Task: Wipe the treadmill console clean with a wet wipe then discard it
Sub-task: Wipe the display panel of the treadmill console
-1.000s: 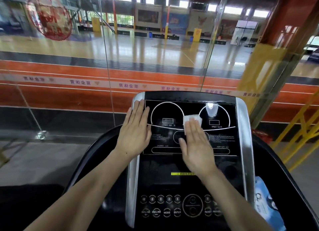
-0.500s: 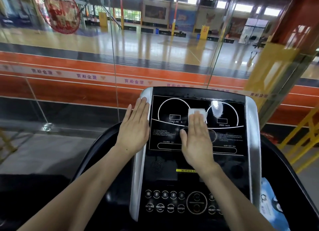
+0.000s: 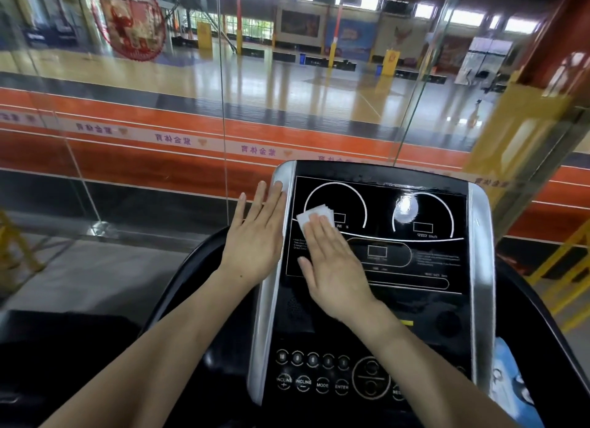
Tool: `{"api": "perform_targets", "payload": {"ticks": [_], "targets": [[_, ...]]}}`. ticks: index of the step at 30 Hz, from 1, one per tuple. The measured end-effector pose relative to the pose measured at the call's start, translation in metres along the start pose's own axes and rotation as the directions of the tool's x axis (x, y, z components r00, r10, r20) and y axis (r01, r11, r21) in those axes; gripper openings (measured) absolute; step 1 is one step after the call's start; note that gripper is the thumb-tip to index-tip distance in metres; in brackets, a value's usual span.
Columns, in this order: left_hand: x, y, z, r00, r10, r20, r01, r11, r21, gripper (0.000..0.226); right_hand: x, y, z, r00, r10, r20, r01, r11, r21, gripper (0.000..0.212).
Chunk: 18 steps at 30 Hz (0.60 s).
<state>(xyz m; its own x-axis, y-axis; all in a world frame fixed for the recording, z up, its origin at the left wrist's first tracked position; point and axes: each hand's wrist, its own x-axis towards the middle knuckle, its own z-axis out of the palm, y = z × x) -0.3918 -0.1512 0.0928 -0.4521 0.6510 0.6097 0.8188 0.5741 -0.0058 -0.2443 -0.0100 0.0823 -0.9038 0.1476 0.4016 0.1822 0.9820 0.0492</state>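
While the right hand (image 3: 332, 264) lies flat, fingers straight and together, on the black display panel of the treadmill console (image 3: 415, 268), it presses a white wet wipe (image 3: 311, 216) under its fingertips, not gripping it, just palm-down on top. Wipe sits centre-left of the frame, on the left dial outline marked INCLINE, its top and left corner sticking out past the fingers. Left hand (image 3: 255, 239) is open too, flat and empty, fingers spread a little, resting on the console's silver left side rail (image 3: 271, 287) just beside the right hand. Right dial, marked SPEED, shows a bright glare spot. Lower centre of the frame: a row of round buttons (image 3: 311, 384) labelled INCLINE, MODE, ENTER, untouched. A blue-and-white pack (image 3: 514, 389) lies at the lower right edge, partly cut off, in the console's side tray. Upper half of the frame: glass wall (image 3: 143, 108) with an orange track and a wooden court beyond.
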Motion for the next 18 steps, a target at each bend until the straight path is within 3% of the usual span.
{"api": "perform_targets", "payload": {"ticks": [2, 8, 14, 18], "targets": [[-0.001, -0.003, -0.001, 1.000, 0.005, 0.011, -0.005, 1.000, 0.008, 0.064, 0.000, 0.013, -0.008, 0.999, -0.039, 0.011, 0.039, 0.998, -0.042, 0.065], [-0.005, -0.008, -0.004, 0.999, -0.006, 0.038, 0.006, 1.000, 0.013, 0.062, 0.044, 0.034, -0.024, 0.996, 0.085, -0.006, -0.085, 0.996, -0.009, 0.067], [-0.005, -0.009, -0.002, 0.999, 0.005, 0.043, -0.006, 1.000, 0.022, 0.061, 0.005, 0.035, -0.010, 0.961, -0.250, 0.116, 0.264, 0.955, -0.134, 0.068], [-0.005, -0.008, 0.002, 0.998, -0.014, 0.053, 0.013, 1.000, 0.014, 0.062, 0.055, 0.041, -0.029, 0.979, -0.192, 0.071, 0.202, 0.961, -0.187, 0.069]]}}
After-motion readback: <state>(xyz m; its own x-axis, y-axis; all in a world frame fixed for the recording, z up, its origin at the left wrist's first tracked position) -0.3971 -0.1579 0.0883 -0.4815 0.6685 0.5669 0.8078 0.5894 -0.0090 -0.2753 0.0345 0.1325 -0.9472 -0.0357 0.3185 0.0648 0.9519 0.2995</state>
